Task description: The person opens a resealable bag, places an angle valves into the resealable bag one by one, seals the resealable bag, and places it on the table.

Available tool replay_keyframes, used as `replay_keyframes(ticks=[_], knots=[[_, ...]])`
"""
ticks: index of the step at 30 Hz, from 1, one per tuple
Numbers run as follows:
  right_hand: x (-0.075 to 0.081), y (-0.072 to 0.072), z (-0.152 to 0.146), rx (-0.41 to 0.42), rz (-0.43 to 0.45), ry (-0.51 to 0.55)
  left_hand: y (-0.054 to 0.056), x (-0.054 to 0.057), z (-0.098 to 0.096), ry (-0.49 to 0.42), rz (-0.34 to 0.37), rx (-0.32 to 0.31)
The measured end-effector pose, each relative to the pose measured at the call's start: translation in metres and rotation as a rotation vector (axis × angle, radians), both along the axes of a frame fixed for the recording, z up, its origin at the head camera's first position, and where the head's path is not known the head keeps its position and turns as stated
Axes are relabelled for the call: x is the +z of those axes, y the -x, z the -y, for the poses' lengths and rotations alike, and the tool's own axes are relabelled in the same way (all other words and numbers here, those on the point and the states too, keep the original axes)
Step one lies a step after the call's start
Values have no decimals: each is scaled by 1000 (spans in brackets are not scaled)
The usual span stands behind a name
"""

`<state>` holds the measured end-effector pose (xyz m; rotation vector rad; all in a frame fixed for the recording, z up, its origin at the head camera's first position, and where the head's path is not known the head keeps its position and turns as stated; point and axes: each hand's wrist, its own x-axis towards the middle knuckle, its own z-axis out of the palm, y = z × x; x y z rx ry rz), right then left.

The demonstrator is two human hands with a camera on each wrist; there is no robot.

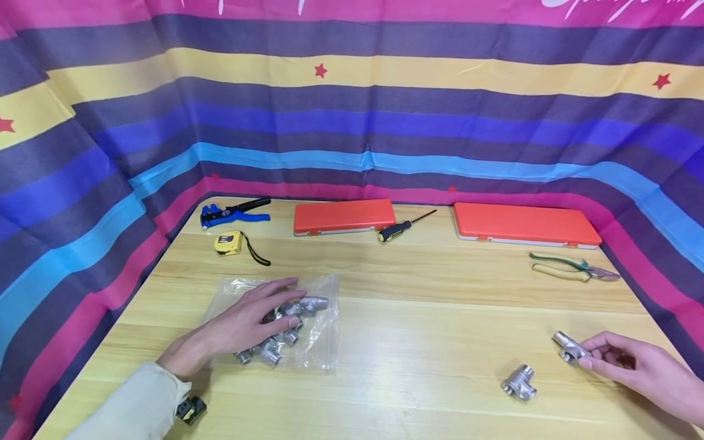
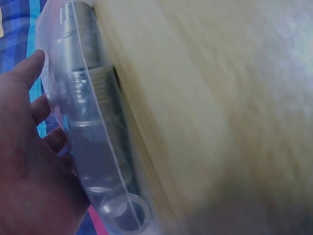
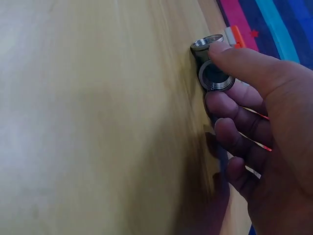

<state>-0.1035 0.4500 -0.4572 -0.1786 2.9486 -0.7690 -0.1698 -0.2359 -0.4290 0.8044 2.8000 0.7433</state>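
Note:
My left hand [image 1: 250, 318] rests on a clear plastic zip bag [image 1: 324, 333], its fingers spread and fairly straight. Inside the bag lie several silver threaded pipe fittings [image 1: 269, 352], partly hidden under the hand. In the left wrist view the palm is beside the bag [image 2: 100, 147], with fittings showing through the plastic. At the right of the table, my right hand [image 1: 632, 360] pinches a metal pipe tee [image 1: 571, 348] between thumb and fingers. The right wrist view shows threaded openings on this tee [image 3: 211, 63]. A second pipe tee [image 1: 519, 383] lies on the wood just left of it.
Along the back stand two red cases [image 1: 343, 217] [image 1: 525, 224], with a screwdriver [image 1: 404, 227] between them. Wire strippers [image 1: 233, 214] and a yellow tape measure [image 1: 228, 243] lie at back left, pliers [image 1: 574, 267] at right. A striped cloth [image 1: 352, 122] surrounds the table.

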Motion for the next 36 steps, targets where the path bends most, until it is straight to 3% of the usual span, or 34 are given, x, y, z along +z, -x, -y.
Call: replay_keyframes(ticks=[7,12,19,25,32,36], knots=[[2,11,23,24,-117,76,0,2,-3,-10,7,-8],[16,37,59,71,-198,179,-1,3,-4,-16,2,-14],[43,84,141,194,-56,290,-3,4,-3,-19,-5,-19],[43,112,233,402,57,333,-2,2,-1,-19,-1,-13],[33,118,326,628,112,326,-2,1,0,-17,7,-8],[31,115,357,669,98,329,-3,3,2,-18,16,-4]])
